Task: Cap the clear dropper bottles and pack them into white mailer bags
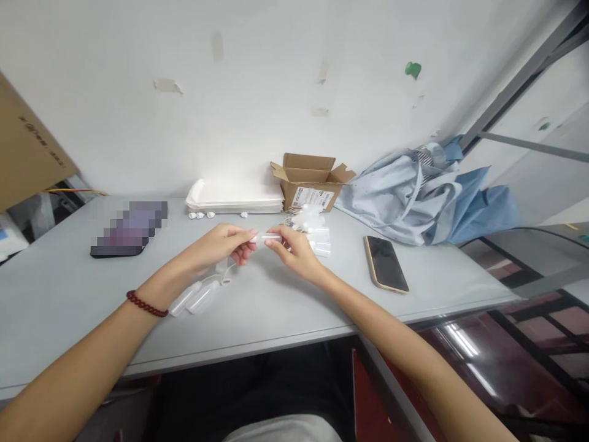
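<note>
Pinching the whitish L end, L hand [233, 243] has thumb on top, fingers curled under. Small, slim clear plastic tube [271, 237] lies btwn hands, long axis approx. L–R, touching both, neither nearer. R hand [294, 248] grips its R part w/ thumb & index, forearm angled in from lower R.

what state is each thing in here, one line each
left hand, closed on one end of the small tube
right hand, closed on the other end
small tube, held between both hands
cardboard box, flaps open
phone on the right, flat, screen dark
blue bag, crumpled
white stack, lying flat
clear tubes near the left wrist, lying loose
</note>
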A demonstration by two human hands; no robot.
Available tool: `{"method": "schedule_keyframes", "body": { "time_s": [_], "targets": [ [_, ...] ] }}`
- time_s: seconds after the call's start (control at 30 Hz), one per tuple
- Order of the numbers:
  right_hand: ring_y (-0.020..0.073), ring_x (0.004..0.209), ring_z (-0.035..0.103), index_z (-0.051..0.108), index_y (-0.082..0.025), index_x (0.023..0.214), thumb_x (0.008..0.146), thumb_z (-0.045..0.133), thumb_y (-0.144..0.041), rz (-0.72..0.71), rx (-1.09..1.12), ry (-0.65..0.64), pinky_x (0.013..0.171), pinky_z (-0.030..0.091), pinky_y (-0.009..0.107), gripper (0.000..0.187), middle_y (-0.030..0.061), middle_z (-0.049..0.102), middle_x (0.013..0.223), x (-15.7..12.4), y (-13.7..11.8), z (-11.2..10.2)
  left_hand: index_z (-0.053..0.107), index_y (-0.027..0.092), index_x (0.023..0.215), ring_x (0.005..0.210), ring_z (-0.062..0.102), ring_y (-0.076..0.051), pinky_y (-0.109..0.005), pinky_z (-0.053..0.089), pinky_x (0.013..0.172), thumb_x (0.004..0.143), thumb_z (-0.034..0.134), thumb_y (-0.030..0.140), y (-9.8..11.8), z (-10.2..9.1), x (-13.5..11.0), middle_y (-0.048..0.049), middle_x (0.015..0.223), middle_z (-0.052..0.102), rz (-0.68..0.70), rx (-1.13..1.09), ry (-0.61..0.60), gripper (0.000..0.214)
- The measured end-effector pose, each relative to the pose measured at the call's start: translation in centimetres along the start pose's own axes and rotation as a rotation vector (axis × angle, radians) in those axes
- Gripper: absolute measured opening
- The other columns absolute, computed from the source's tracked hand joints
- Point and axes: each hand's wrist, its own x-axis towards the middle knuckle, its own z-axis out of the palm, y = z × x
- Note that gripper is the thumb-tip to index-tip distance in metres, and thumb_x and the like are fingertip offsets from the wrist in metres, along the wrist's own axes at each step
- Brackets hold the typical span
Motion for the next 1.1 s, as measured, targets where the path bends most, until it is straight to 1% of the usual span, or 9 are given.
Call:
{"method": "schedule_keyframes", "body": {
  "time_s": [0.17, 0.27, 0.4, 0.5, 0.57, 0.7, 0.83, 0.97, 1.1],
  "targets": [
    [0.0127, 0.064, 0.047, 0.063, -0.015, 0.089, 0.091, 0.047, -0.045, -0.001, -0.053, 0.008, 0.064, 0.037, 0.026, 0.033, 0.0017, 0.058, 0.072, -0.1, 0.0, -0.1, 0.064, 0.015, 0.064, 0.057, 0.055, -0.013, -0.029, 0.047, 0.062, 0.079, 0.066, 0.046, 0.0, 0.4, 0.1, -0.0038, 0.067, 0.061, -0.043, -0.129, -0.020, 0.035],
    [0.0120, 0.063, 0.046, 0.062, -0.016, 0.085, 0.091, 0.047, -0.043, 0.055, 0.000, -0.001, 0.062, 0.035, 0.025, 0.031, -0.0005, 0.055, 0.068, -0.1, 0.2, -0.3, 0.064, 0.015, 0.065, 0.062, 0.058, -0.015, -0.029, 0.047, 0.066, 0.080, 0.065, 0.044, 0.1, 0.7, -0.1, -0.0033, 0.065, 0.063, 0.076, 0.043, 0.005, 0.032],
    [0.0107, 0.060, 0.042, 0.058, -0.017, 0.078, 0.089, 0.049, -0.047, 0.118, 0.102, -0.005, 0.059, 0.032, 0.024, 0.033, -0.0025, 0.050, 0.064, 0.1, 0.5, -0.4, 0.065, 0.017, 0.073, 0.066, 0.059, -0.016, -0.027, 0.044, 0.064, 0.081, 0.061, 0.040, -0.1, 1.1, -0.3, -0.0019, 0.069, 0.067, 0.229, 0.328, 0.137, 0.024],
    [0.0092, 0.051, 0.036, 0.047, -0.019, 0.064, 0.089, 0.045, -0.054, 0.192, 0.235, -0.023, 0.053, 0.028, 0.025, 0.044, -0.0048, 0.041, 0.054, 0.1, 0.5, -0.1, 0.062, 0.017, 0.075, 0.069, 0.060, -0.017, -0.028, 0.044, 0.065, 0.082, 0.057, 0.033, -0.5, 1.5, 0.0, -0.0024, 0.073, 0.067, 0.360, 0.440, 0.245, 0.018],
    [0.0087, 0.047, 0.033, 0.038, -0.020, 0.057, 0.091, 0.039, -0.058, 0.210, 0.290, -0.016, 0.051, 0.028, 0.025, 0.051, -0.0052, 0.037, 0.049, 0.1, 0.3, 0.1, 0.061, 0.018, 0.078, 0.074, 0.062, -0.019, -0.029, 0.045, 0.069, 0.082, 0.054, 0.029, -0.7, 1.7, 0.1, -0.0035, 0.079, 0.068, 0.409, 0.461, 0.233, 0.014],
    [0.0087, 0.050, 0.037, 0.040, -0.019, 0.057, 0.092, 0.039, -0.057, 0.118, 0.258, 0.071, 0.055, 0.030, 0.025, 0.051, -0.0043, 0.039, 0.053, 0.1, 0.2, 0.1, 0.063, 0.018, 0.093, 0.084, 0.065, -0.021, -0.031, 0.048, 0.074, 0.079, 0.062, 0.033, -0.2, 1.7, -0.1, -0.0044, 0.091, 0.070, 0.316, 0.378, 0.121, 0.020],
    [0.0097, 0.055, 0.042, 0.054, -0.018, 0.073, 0.092, 0.043, -0.053, 0.087, 0.175, 0.124, 0.055, 0.033, 0.024, 0.041, -0.0028, 0.048, 0.062, 0.1, 0.3, -0.2, 0.065, 0.017, 0.083, 0.079, 0.065, -0.021, -0.031, 0.051, 0.069, 0.081, 0.063, 0.045, 0.6, 1.1, -0.4, -0.0058, 0.084, 0.069, 0.175, 0.192, 0.001, 0.028],
    [0.0130, 0.068, 0.054, 0.063, -0.018, 0.095, 0.092, 0.045, -0.050, 0.015, 0.089, 0.097, 0.062, 0.040, 0.025, 0.037, 0.0032, 0.062, 0.080, 0.0, 0.1, -0.3, 0.068, 0.016, 0.079, 0.072, 0.064, -0.019, -0.030, 0.052, 0.063, 0.084, 0.058, 0.049, 0.7, 0.5, -0.3, -0.0073, 0.081, 0.069, 0.135, 0.026, 0.010, 0.035],
    [0.0137, 0.070, 0.054, 0.063, -0.017, 0.092, 0.093, 0.044, -0.046, -0.043, 0.023, 0.072, 0.066, 0.041, 0.026, 0.035, 0.0048, 0.063, 0.081, 0.0, -0.1, -0.3, 0.066, 0.016, 0.068, 0.060, 0.060, -0.015, -0.027, 0.050, 0.058, 0.082, 0.062, 0.046, 0.3, 0.7, -0.1, -0.0048, 0.071, 0.066, 0.156, 0.022, -0.007, 0.034]
  ]
}}
